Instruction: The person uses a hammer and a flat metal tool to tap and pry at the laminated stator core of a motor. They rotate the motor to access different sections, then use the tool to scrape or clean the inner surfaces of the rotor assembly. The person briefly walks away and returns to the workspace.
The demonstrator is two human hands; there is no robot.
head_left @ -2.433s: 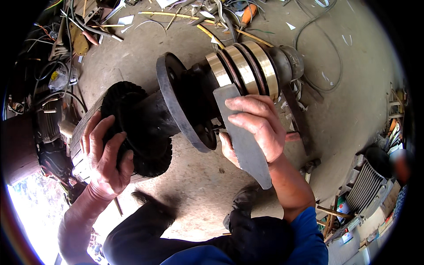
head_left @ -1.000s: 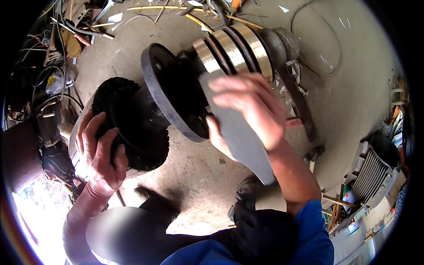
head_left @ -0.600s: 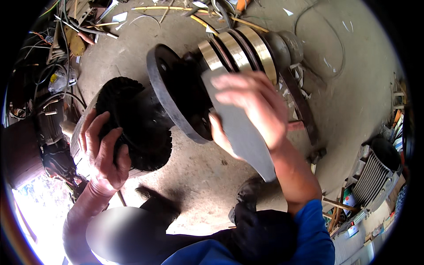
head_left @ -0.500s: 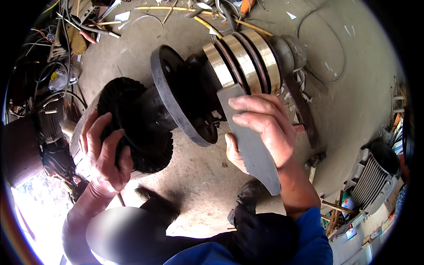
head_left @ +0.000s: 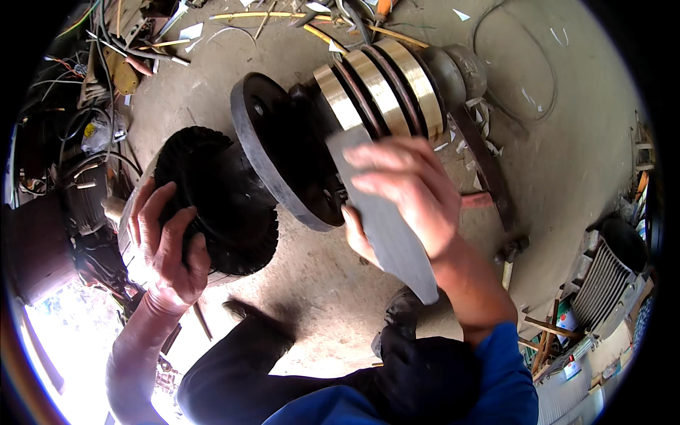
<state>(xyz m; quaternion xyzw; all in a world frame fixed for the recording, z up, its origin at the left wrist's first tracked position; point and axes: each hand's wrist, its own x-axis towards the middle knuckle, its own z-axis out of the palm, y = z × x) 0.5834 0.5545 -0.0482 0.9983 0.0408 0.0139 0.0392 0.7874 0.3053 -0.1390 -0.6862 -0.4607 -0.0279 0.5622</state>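
Note:
My right hand (head_left: 404,198) grips a flat grey bar (head_left: 389,248) with a tapered lower end; its upper end lies at the lower edge of a cylinder with brass bands (head_left: 388,92) separated by dark grooves, whether touching I cannot tell. My left hand (head_left: 163,248) holds the left end of the shaft assembly, its fingers curled at a black toothed-edged round part (head_left: 246,249). A dark flanged disc (head_left: 258,163) stands between that part and the bands, and a grey hub (head_left: 467,71) is at the right end. The right fingers are motion-blurred.
Cables (head_left: 106,152), rods and scraps lie at the left and top. A dark steel bar (head_left: 489,184) is under the shaft's right end. A hammer-like tool (head_left: 513,251) lies on the floor (head_left: 567,156). A slatted grille (head_left: 595,287) and clutter are at the right; my legs and feet are below.
Over the last seconds my right hand and the grey bar shift back and forth; since half a second ago they have moved slightly up and left. My left hand stays on the shaft's left end.

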